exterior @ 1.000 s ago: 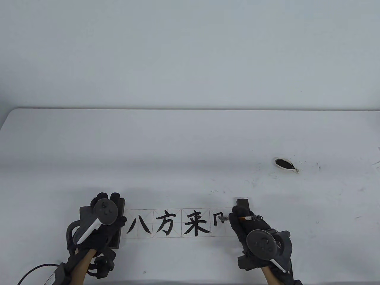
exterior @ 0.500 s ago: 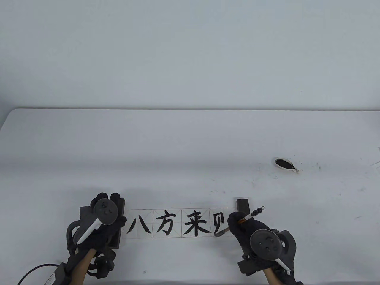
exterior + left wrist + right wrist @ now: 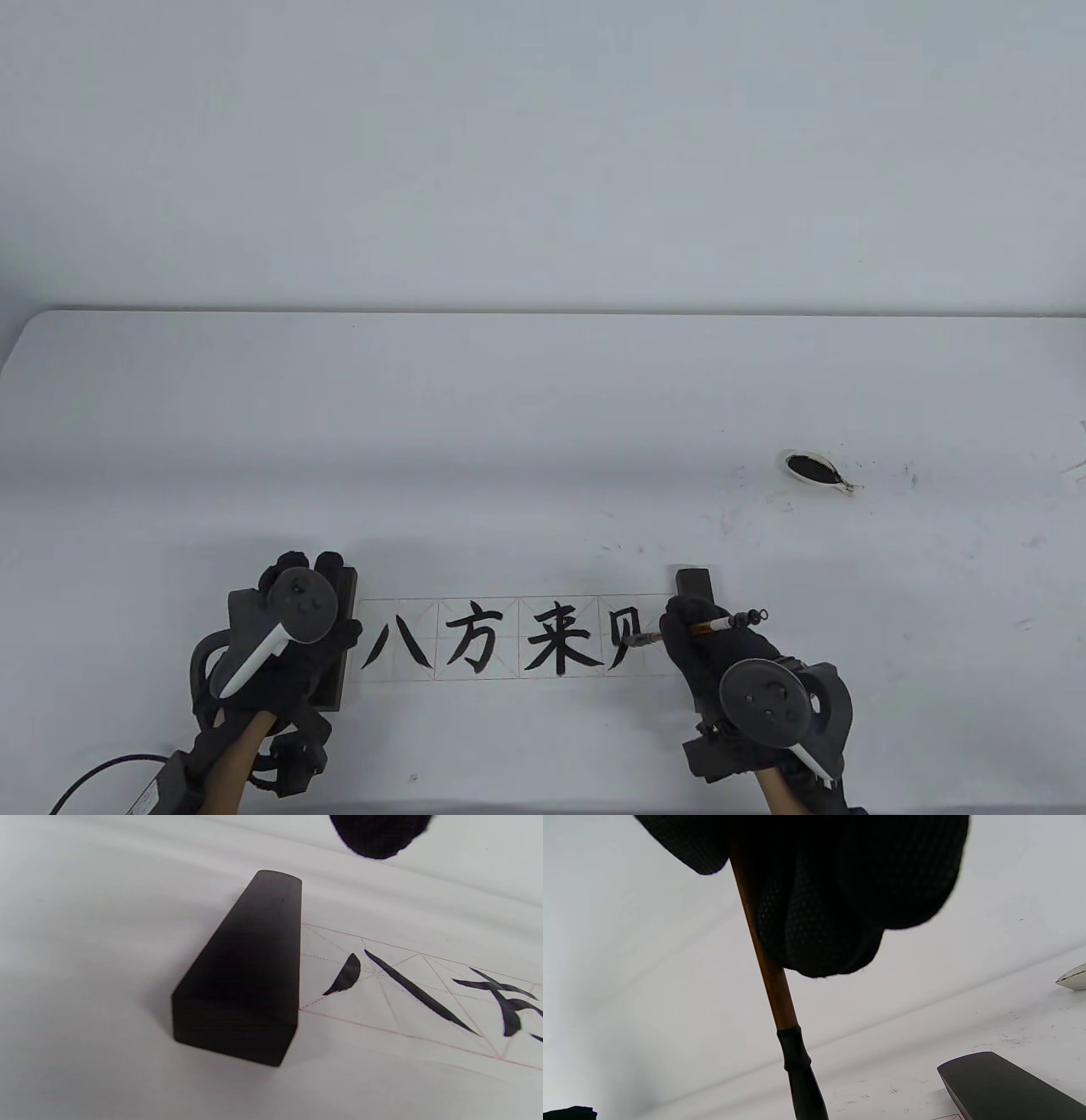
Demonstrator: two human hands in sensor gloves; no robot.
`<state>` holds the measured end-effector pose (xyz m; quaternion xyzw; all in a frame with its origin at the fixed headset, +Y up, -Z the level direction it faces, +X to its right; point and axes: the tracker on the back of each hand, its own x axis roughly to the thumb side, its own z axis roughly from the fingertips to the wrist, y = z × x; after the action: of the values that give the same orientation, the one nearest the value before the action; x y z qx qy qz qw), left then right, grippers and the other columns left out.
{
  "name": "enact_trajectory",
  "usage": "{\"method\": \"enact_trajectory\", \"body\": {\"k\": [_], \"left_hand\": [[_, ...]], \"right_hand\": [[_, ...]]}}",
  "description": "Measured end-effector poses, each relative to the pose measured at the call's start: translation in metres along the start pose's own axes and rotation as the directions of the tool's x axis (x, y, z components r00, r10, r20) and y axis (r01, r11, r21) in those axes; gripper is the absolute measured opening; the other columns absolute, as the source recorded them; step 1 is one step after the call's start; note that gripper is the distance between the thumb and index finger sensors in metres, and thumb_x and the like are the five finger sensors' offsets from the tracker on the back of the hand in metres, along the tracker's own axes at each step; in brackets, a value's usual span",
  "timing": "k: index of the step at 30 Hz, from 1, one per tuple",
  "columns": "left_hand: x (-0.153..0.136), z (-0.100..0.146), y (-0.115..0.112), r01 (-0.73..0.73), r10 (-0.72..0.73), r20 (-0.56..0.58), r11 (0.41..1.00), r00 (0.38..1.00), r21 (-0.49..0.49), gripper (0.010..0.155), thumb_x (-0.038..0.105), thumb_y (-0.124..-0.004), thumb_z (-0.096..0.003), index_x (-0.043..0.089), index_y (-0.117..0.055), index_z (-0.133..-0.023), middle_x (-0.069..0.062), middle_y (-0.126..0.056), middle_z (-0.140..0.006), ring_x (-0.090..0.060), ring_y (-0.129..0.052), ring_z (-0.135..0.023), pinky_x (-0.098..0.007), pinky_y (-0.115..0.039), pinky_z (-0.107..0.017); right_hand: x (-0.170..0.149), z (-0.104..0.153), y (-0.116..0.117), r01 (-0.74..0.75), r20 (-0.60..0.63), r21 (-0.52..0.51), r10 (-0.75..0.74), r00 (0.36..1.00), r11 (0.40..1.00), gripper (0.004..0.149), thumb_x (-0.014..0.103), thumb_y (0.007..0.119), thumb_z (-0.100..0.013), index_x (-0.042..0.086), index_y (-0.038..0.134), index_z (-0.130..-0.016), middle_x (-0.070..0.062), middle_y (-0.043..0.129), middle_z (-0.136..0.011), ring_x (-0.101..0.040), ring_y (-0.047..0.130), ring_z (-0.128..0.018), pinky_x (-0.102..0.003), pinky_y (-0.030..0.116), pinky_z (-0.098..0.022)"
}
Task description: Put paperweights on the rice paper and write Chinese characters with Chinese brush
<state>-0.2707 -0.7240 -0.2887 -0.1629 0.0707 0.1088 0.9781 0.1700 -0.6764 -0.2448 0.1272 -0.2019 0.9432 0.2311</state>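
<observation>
Only right wrist view: brush point(image 3: 768, 971) inside hand point(image 3: 814, 891).

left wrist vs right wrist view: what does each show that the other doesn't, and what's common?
Left wrist view only: the dark rectangular block paperweight lying on the left end of the red-gridded white rice paper, with black brush-written strokes beside it.

Right wrist view only: the brown bamboo-handled Chinese brush held in the right hand, the second dark block paperweight, and the edge of the white ink dish.

Both: black glove fabric at the top and the white table.
</observation>
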Motion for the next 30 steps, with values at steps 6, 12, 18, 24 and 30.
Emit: {"method": "enact_trajectory", "body": {"k": [6, 12, 18, 24, 30], "left_hand": [[0.0, 0.0, 0.0, 0.0, 0.0, 0.001, 1.0, 1.0, -0.003, 0.082, 0.053, -0.059, -0.0529, 0.04, -0.006, -0.115, -0.006, -0.003, -0.125, -0.037, -0.012, -0.12, -0.052, -0.013, -0.086], [0.0, 0.0, -0.001, 0.001, -0.001, 0.001, 1.0, 1.0, -0.004, 0.082, 0.053, -0.059, -0.0529, 0.04, -0.006, -0.115, -0.007, -0.003, -0.125, -0.037, -0.012, -0.12, -0.052, -0.013, -0.086], [0.0, 0.0, 0.0, 0.001, -0.001, 0.001, 1.0, 1.0, -0.005, 0.083, 0.053, -0.059, -0.0529, 0.04, -0.006, -0.115, -0.006, -0.003, -0.125, -0.037, -0.012, -0.12, -0.052, -0.013, -0.086], [0.001, -0.001, -0.001, 0.003, -0.003, 0.001, 1.0, 1.0, -0.008, 0.082, 0.053, -0.059, -0.0529, 0.04, -0.006, -0.115, -0.007, -0.003, -0.125, -0.037, -0.012, -0.12, -0.052, -0.013, -0.086], [0.001, -0.001, -0.001, 0.002, -0.002, 0.001, 1.0, 1.0, -0.006, 0.082, 0.053, -0.059, -0.0529, 0.04, -0.006, -0.115, -0.008, -0.003, -0.125, -0.037, -0.012, -0.12, -0.052, -0.013, -0.086]], "right_hand": [[0.002, 0.0, 0.002, -0.059, 0.008, 0.029, 0.059, 0.998, 0.998, 0.04, 0.04, 0.068, -0.055, 0.01, 0.083, -0.077, -0.011, 0.1, -0.059, -0.022, 0.102, -0.04, -0.031, 0.088, -0.027], [0.002, 0.0, 0.0, -0.105, 0.01, 0.034, 0.104, 0.994, 0.994, 0.039, 0.04, 0.068, -0.055, 0.01, 0.085, -0.073, -0.009, 0.101, -0.054, -0.021, 0.102, -0.035, -0.029, 0.087, -0.024], [-0.002, -0.001, -0.007, -0.052, -0.014, -0.01, 0.052, 0.999, 0.999, 0.04, 0.039, 0.067, -0.055, 0.009, 0.084, -0.075, -0.011, 0.1, -0.056, -0.021, 0.102, -0.036, -0.029, 0.087, -0.024], [-0.008, -0.003, -0.007, -0.069, -0.034, -0.01, 0.069, 0.997, 0.998, 0.042, 0.039, 0.065, -0.057, 0.007, 0.079, -0.081, -0.013, 0.097, -0.062, -0.023, 0.101, -0.041, -0.031, 0.087, -0.027], [-0.009, -0.004, -0.004, -0.066, -0.038, 0.034, 0.067, 0.997, 0.997, 0.043, 0.038, 0.064, -0.057, 0.006, 0.077, -0.083, -0.014, 0.096, -0.065, -0.024, 0.101, -0.045, -0.032, 0.087, -0.03]]}}
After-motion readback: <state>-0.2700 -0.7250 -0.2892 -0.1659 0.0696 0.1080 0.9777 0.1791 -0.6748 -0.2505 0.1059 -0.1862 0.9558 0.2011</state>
